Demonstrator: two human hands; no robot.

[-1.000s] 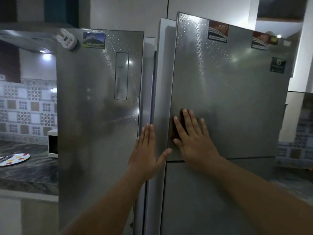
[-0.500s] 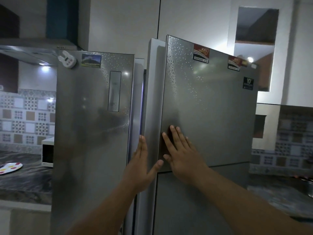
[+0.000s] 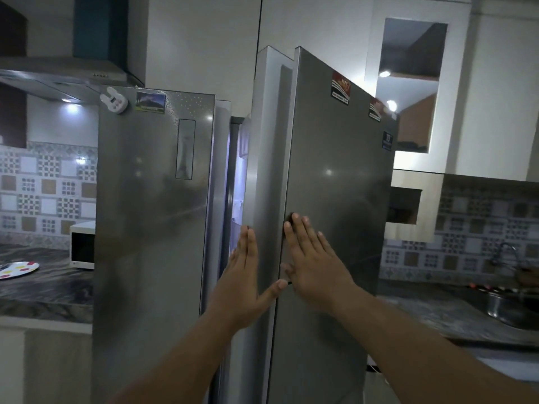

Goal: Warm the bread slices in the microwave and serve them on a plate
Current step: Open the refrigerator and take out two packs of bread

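Observation:
A tall steel fridge fills the middle of the head view. Its right door [image 3: 335,185] stands partly open, and a lit gap shows between the two doors. My right hand [image 3: 313,258] lies flat with straight fingers on the front of that door near its edge. My left hand [image 3: 243,275] is flat against the door's pale side edge, thumb spread toward the right hand. The left door [image 3: 151,217] is closed. A white microwave [image 3: 83,244] stands on the counter at the left, half hidden by the fridge. A white plate with coloured spots [image 3: 17,269] lies beside it. No bread is visible.
A dark marbled counter [image 3: 43,293] runs left of the fridge under a range hood [image 3: 58,77]. On the right, another counter holds a steel sink [image 3: 510,309] with a tap. White cupboards hang above.
The right fridge door has swung further open, and the lit gap between the doors has widened. Both flat hands stayed on it. The view has pulled back and shifted right.

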